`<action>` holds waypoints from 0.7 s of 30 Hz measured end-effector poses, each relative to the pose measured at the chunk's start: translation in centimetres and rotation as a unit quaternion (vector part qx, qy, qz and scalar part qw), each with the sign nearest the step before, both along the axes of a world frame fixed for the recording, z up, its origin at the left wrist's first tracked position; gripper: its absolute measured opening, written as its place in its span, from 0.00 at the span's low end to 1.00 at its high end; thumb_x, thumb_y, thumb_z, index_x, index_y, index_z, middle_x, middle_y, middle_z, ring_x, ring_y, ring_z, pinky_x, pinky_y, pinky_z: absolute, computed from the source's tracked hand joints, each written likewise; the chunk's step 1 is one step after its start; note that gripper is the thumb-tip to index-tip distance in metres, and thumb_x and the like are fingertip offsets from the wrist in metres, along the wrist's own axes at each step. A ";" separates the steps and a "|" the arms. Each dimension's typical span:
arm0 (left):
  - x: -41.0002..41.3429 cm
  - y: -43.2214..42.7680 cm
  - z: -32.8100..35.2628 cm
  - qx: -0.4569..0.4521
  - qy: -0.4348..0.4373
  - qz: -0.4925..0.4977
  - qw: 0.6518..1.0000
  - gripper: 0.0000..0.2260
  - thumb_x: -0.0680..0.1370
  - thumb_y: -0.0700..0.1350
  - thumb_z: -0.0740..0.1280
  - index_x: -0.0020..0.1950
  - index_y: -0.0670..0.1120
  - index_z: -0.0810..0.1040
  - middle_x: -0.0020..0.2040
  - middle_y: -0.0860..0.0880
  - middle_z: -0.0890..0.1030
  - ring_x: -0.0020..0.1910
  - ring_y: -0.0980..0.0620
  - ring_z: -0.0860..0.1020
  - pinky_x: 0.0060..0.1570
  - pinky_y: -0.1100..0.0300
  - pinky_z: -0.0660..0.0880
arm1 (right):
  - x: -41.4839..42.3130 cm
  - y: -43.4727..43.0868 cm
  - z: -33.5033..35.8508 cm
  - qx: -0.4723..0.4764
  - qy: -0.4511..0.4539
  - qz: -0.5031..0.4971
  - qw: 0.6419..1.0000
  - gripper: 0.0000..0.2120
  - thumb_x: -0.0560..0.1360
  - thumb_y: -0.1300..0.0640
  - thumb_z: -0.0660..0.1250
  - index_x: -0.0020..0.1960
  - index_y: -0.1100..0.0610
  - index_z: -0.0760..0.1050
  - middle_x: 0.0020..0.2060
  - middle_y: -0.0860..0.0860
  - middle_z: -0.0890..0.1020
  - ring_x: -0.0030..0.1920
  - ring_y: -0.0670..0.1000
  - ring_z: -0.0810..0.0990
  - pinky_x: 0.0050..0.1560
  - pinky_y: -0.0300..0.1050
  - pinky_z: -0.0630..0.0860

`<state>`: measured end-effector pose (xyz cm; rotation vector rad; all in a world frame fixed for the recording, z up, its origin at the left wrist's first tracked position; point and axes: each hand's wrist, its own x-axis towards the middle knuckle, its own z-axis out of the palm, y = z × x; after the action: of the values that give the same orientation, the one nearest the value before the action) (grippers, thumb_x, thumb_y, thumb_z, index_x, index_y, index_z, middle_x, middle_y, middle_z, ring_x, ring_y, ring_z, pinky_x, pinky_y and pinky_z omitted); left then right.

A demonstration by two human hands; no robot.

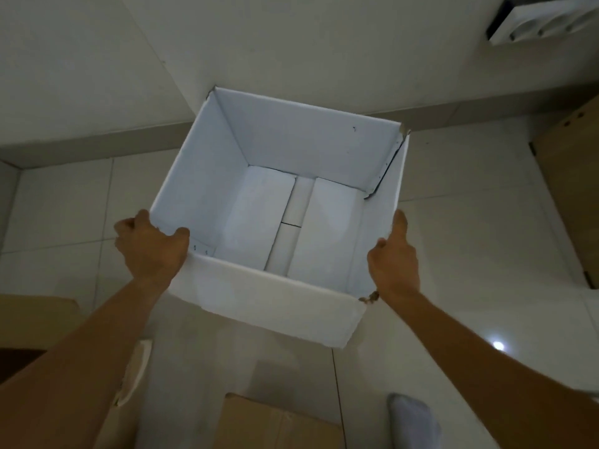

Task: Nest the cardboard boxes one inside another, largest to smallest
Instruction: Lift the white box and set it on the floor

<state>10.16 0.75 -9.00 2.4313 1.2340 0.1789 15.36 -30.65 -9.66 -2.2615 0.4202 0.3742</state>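
Note:
A large white cardboard box (269, 299) stands open-topped in the middle of the view, its far corner close to the wall. Its inside is bare, with the bottom flaps folded flat. My left hand (150, 243) grips the box's near left corner, thumb over the rim. My right hand (392, 254) presses against the right wall near the front corner, thumb pointing up along the rim. A brown cardboard box (275, 422) lies at the bottom edge, below the white box. Another brown box (35, 319) sits at the lower left, partly behind my left forearm.
The floor is pale glossy tile (470, 241) with a grey skirting along the wall. A tall brown cardboard piece (570, 189) stands at the right edge. A white wall fitting (544, 17) shows at the top right. A grey-socked foot (411, 419) is at the bottom right.

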 end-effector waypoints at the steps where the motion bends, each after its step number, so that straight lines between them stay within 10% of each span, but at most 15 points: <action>1: -0.1 -0.4 -0.1 -0.002 -0.006 0.007 1.000 0.27 0.69 0.44 0.71 0.65 0.37 0.69 0.64 0.36 0.67 0.59 0.34 0.70 0.55 0.43 0.71 | 1.2 -0.6 0.2 -0.006 -0.002 0.008 1.000 0.30 0.78 0.64 0.54 0.76 0.52 0.48 0.43 0.61 0.79 0.34 0.54 0.74 0.37 0.44 0.71; 7: 0.4 -3.0 0.0 0.009 -0.030 0.055 0.998 0.17 0.69 0.42 0.66 0.56 0.38 0.72 0.56 0.36 0.74 0.54 0.34 0.73 0.53 0.43 0.72 | 5.5 -4.2 1.5 -0.030 -0.026 0.028 0.999 0.24 0.78 0.58 0.61 0.72 0.56 0.59 0.59 0.64 0.77 0.55 0.63 0.78 0.54 0.51 0.75; 13: 0.7 -3.6 -0.8 -0.058 -0.058 0.077 0.994 0.11 0.75 0.37 0.58 0.57 0.36 0.68 0.52 0.32 0.77 0.50 0.32 0.76 0.43 0.49 0.72 | 4.7 -4.5 0.7 -0.060 0.032 0.084 0.994 0.28 0.79 0.62 0.55 0.76 0.52 0.50 0.41 0.60 0.76 0.33 0.53 0.75 0.29 0.40 0.69; 21: -0.2 -5.1 -1.4 -0.012 -0.051 0.008 0.999 0.10 0.76 0.36 0.58 0.53 0.35 0.75 0.48 0.34 0.80 0.47 0.34 0.78 0.39 0.55 0.68 | 9.4 -5.4 1.0 -0.053 -0.008 0.139 0.989 0.30 0.77 0.67 0.57 0.76 0.56 0.52 0.51 0.67 0.78 0.42 0.59 0.75 0.43 0.49 0.73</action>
<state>9.92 -4.31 -10.44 2.3625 1.2033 0.2882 24.81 -36.05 -8.68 -2.4309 0.1158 0.4856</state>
